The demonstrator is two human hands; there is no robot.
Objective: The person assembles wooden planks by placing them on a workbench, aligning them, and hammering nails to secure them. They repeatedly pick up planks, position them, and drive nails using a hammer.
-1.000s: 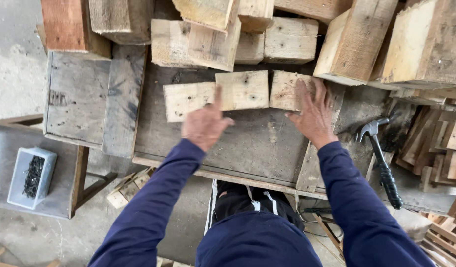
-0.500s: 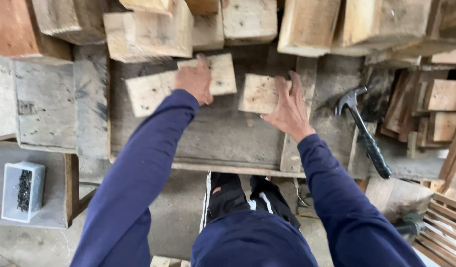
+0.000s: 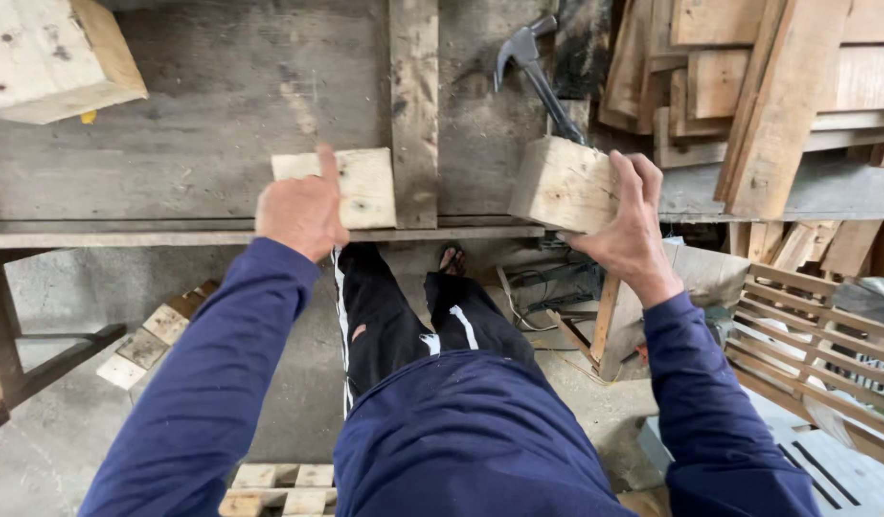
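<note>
On workbench [image 3: 174,163] front edge, left hand [image 3: 301,209] lies curled on a flat wood block [image 3: 361,187], index finger straight to 12 o'clock. Right hand [image 3: 632,230] grips a thicker wood block [image 3: 560,184] w/ fingers wrapped over its right side, raised at bench edge. Claw hammer [image 3: 530,59] lies just behind at 12 o'clock; plank stack [image 3: 768,86] at 2 o'clock.
</note>
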